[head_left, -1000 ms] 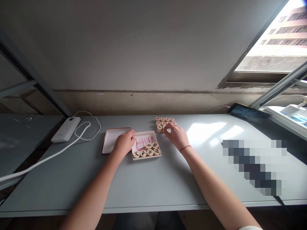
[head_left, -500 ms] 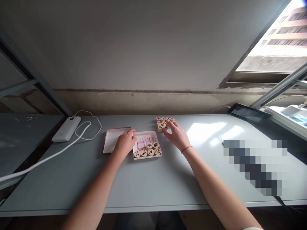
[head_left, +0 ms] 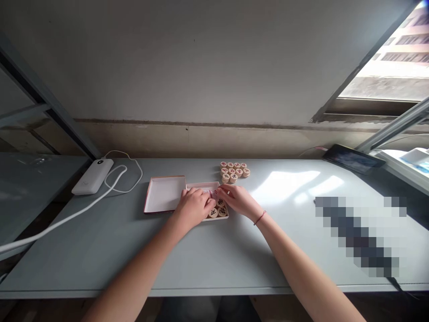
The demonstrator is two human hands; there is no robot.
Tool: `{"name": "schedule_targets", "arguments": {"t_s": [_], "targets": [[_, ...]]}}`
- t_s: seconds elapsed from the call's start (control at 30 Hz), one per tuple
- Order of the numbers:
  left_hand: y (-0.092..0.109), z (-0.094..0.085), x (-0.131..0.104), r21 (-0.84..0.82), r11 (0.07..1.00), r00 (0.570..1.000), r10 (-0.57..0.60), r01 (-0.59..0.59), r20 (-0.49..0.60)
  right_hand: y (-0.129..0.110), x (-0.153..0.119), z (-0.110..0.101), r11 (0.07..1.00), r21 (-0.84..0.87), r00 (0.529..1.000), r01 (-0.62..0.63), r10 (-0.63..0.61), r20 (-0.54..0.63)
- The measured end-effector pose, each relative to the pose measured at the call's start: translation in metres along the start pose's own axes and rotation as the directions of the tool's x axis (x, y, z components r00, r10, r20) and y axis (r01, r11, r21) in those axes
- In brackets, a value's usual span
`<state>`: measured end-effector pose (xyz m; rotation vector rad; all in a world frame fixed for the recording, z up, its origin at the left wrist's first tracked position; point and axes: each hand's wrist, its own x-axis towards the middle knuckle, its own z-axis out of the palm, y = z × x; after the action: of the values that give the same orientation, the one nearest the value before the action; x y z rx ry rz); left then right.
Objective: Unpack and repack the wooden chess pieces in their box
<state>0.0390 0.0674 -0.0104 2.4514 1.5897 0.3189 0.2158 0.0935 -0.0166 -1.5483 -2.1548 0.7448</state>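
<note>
My left hand (head_left: 195,206) lies across a shallow white box (head_left: 201,184), fingers loosely spread and thumb over the pieces inside. Round wooden Chinese chess pieces with black characters (head_left: 213,213) show in its front right part; my left hand hides the others. My right hand (head_left: 236,199), a red string on its wrist, has its fingertips pinched together over the box's back right corner, around a Chinese chess piece mostly hidden by the fingers. Behind the box stands a group of chess pieces (head_left: 232,171), mostly with red characters, some in front stacked.
The box's open lid (head_left: 166,193) lies just left of the box. A white power bank (head_left: 93,176) with a white cable (head_left: 115,185) is at the left. A phone or tablet (head_left: 350,158) rests at the back right. A blurred-out dark object (head_left: 358,239) lies at the right.
My right hand has moved from the group of pieces forward to the box. My left hand has slid right from the box's left edge to cover part of it.
</note>
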Motion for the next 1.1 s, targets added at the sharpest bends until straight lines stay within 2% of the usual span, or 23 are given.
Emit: {"name": "schedule_targets", "arguments": {"t_s": [0.1,0.17,0.27,0.33,0.4,0.47,0.53,0.63,0.7,0.8,0.9,1.0,1.03,1.1], "targets": [[-0.001,-0.001,0.002,-0.139,0.990,1.000,0.025,-0.024,0.008,0.001,-0.001,-0.006,1.000,0.029,1.000,0.007,-0.007,0.021],[-0.002,-0.002,0.003,-0.227,0.973,0.998,0.023,-0.035,-0.051,0.001,-0.003,-0.013,0.997,0.075,0.999,0.031,-0.033,0.028],[-0.002,-0.007,0.005,-0.375,0.926,0.984,-0.025,-0.043,-0.174,-0.003,-0.007,-0.022,0.969,0.230,0.990,0.086,-0.109,0.089],[-0.001,-0.011,0.005,-0.486,0.873,0.981,-0.061,-0.038,-0.187,-0.007,-0.008,-0.024,0.929,0.356,0.982,0.098,-0.149,0.117],[0.001,-0.014,0.004,-0.570,0.821,0.982,-0.086,-0.026,-0.170,-0.009,-0.008,-0.025,0.885,0.457,0.985,0.088,-0.145,0.093],[0.003,-0.016,0.004,-0.622,0.783,0.976,-0.125,-0.012,-0.176,-0.007,-0.006,-0.026,0.852,0.521,0.996,0.049,-0.082,0.040],[0.003,-0.015,0.004,-0.660,0.751,0.960,-0.179,-0.008,-0.215,0.002,-0.004,-0.032,0.833,0.553,0.998,-0.007,0.042,-0.051],[-0.001,-0.012,0.006,-0.712,0.700,0.924,-0.239,-0.050,-0.300,0.026,-0.002,-0.044,0.844,0.527,0.945,-0.104,0.250,-0.213],[-0.004,-0.009,0.008,-0.735,0.675,0.907,-0.268,-0.064,-0.325,0.044,-0.001,-0.049,0.864,0.460,0.911,-0.203,0.339,-0.235],[-0.009,-0.006,0.010,-0.756,0.653,0.899,-0.309,-0.036,-0.310,0.063,0.002,-0.048,0.897,0.302,0.903,-0.322,0.387,-0.187],[-0.009,-0.003,0.011,-0.740,0.673,0.908,-0.297,-0.022,-0.297,0.064,0.004,-0.043,0.925,0.103,0.903,-0.365,0.379,-0.202],[-0.006,-0.001,0.009,-0.618,0.786,0.923,-0.220,-0.025,-0.317,0.046,0.003,-0.038,0.927,0.001,0.884,-0.376,0.359,-0.298],[-0.005,0.000,0.008,-0.550,0.834,0.926,-0.179,-0.037,-0.333,0.036,0.001,-0.035,0.946,0.026,0.898,-0.323,0.315,-0.306],[-0.002,0.003,0.006,-0.408,0.909,0.927,-0.076,-0.088,-0.368,0.013,-0.004,-0.028,0.982,0.147,0.954,-0.115,0.151,-0.259]]}}
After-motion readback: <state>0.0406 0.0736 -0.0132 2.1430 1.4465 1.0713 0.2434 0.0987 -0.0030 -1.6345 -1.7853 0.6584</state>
